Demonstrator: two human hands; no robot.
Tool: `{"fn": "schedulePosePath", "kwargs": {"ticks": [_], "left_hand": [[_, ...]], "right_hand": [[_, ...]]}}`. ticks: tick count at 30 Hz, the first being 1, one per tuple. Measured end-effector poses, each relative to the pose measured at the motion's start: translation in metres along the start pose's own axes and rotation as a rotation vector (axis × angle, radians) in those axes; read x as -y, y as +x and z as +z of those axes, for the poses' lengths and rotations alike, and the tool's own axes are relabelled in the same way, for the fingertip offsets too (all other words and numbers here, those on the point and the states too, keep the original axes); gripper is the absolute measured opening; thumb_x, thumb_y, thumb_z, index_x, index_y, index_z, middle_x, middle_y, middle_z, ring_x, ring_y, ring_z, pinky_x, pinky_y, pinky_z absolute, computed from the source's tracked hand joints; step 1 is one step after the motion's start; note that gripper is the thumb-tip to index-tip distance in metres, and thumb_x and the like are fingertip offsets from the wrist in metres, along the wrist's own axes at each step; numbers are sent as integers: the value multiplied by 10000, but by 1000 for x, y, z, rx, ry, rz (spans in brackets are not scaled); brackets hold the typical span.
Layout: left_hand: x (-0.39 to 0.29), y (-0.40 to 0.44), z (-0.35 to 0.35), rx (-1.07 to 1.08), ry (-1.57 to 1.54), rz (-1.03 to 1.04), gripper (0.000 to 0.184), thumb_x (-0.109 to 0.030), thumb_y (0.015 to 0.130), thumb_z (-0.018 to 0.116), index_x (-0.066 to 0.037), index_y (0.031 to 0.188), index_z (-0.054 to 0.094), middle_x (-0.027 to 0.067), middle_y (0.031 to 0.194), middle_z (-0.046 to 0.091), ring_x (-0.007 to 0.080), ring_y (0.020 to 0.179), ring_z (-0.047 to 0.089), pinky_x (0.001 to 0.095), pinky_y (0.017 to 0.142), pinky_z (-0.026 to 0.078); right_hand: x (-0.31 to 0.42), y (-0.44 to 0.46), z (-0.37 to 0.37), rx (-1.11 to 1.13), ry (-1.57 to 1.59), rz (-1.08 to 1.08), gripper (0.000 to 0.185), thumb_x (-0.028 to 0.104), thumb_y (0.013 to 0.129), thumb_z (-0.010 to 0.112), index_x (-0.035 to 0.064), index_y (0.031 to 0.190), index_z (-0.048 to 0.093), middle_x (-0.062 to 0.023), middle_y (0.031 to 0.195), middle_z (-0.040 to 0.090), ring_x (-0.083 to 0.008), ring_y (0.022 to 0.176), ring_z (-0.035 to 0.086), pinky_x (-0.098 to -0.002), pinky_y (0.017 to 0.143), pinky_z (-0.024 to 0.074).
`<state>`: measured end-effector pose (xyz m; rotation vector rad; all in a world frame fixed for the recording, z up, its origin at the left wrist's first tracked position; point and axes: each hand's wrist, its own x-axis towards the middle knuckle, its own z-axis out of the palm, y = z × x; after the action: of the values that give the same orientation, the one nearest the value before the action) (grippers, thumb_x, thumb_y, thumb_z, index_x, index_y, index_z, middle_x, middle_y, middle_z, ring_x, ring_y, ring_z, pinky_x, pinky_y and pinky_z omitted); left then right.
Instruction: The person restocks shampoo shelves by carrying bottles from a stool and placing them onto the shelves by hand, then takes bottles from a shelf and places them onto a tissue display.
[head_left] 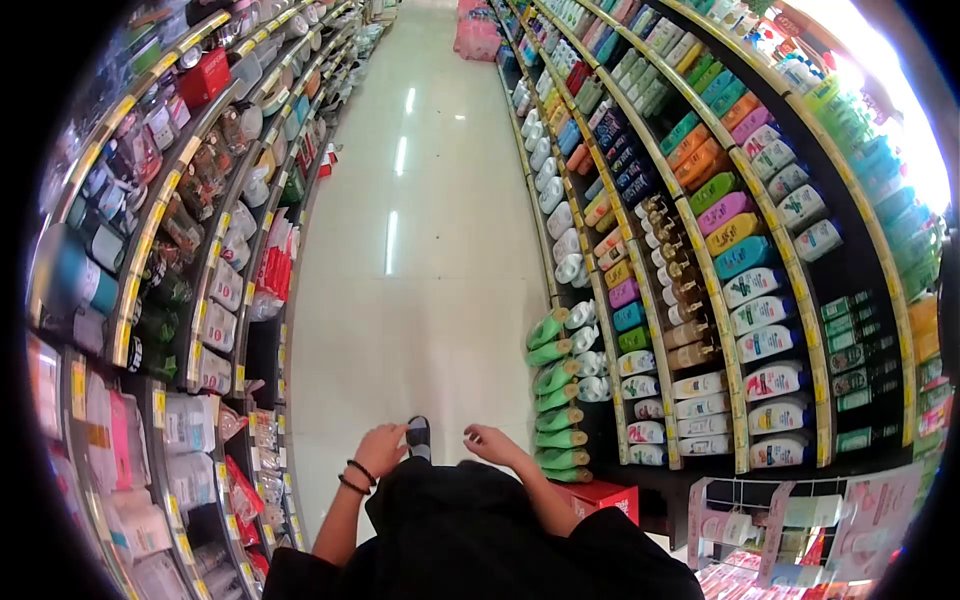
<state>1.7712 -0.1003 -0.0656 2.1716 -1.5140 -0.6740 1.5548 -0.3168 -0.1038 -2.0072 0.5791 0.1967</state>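
Observation:
My left hand is in front of my dark clothing, with two dark bead bracelets on the wrist. Its fingers are loosely curled and show nothing between them. To the right, my right hand hangs with fingers slightly bent and apart, holding nothing. Neither hand touches a shelf. Between and below them is the black garment. A dark sandal on one foot shows between the hands, on the pale tiled floor.
Shelves of bottles line the right side, with green packs at their near end and a red box below. Packaged goods fill the left shelves. Pink packages stand at the aisle's far end.

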Motion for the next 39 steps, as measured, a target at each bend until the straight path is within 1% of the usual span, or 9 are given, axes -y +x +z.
{"fn": "schedulePosePath", "kwargs": {"ticks": [3,10,17,19,23,30,33,36,39], "left_hand": [[25,55,-51,25,110,16,392,-236,855,684,-82,1200,576,133,1039,646,328,996,610,460,839,505],[50,165,-93,-100,12,95,412,-248,855,686,-64,1209,583,151,1039,644,341,1010,603,456,851,504],[58,257,-81,414,-156,280,364,-266,903,628,-35,1182,599,196,1119,655,380,1030,617,471,886,498],[73,297,-93,509,-189,170,390,-283,912,619,-41,1216,586,194,1135,656,373,1050,618,472,895,497],[94,379,-162,176,50,104,409,-291,915,617,-61,1250,570,190,1098,663,380,1020,621,477,876,506],[105,527,-253,-12,58,146,386,-251,889,655,-55,1211,573,170,1020,646,370,960,608,477,820,504],[112,573,-252,-3,-115,98,380,-248,891,650,-42,1202,576,179,1063,650,374,1000,612,458,856,505],[127,616,-243,189,-93,71,403,-264,890,654,-29,1209,583,190,1097,656,380,1031,613,449,883,502],[148,663,-229,292,-185,82,431,-283,894,655,-23,1231,585,197,1124,658,377,1051,617,438,903,500]], "right_hand": [[25,41,-24,-85,34,58,328,227,918,641,-27,1124,614,-175,967,698,-275,850,695,-372,782,555],[25,121,-55,105,45,62,353,264,911,663,10,1151,614,-156,940,701,-252,849,674,-374,773,540],[9,264,-117,147,112,9,407,309,880,653,3,1147,624,-210,1021,697,-338,932,673,-399,826,529],[9,314,-144,62,122,-16,412,312,874,655,-1,1142,627,-214,1001,695,-333,922,675,-400,820,531],[28,421,-212,49,135,-100,398,283,879,659,1,1158,620,-192,1007,697,-298,922,678,-390,816,539],[85,539,-313,21,221,-197,342,214,914,641,-11,1169,603,-169,1025,693,-248,934,678,-363,817,546],[84,561,-342,24,302,-195,316,188,932,630,-1,1184,598,-154,1039,692,-234,941,671,-341,834,538],[66,577,-365,71,380,-141,316,223,947,627,14,1183,604,-135,1034,696,-214,940,662,-343,845,531],[27,606,-391,119,175,-67,327,255,956,594,19,1183,609,-158,1046,699,-267,947,673,-373,842,532]]}}
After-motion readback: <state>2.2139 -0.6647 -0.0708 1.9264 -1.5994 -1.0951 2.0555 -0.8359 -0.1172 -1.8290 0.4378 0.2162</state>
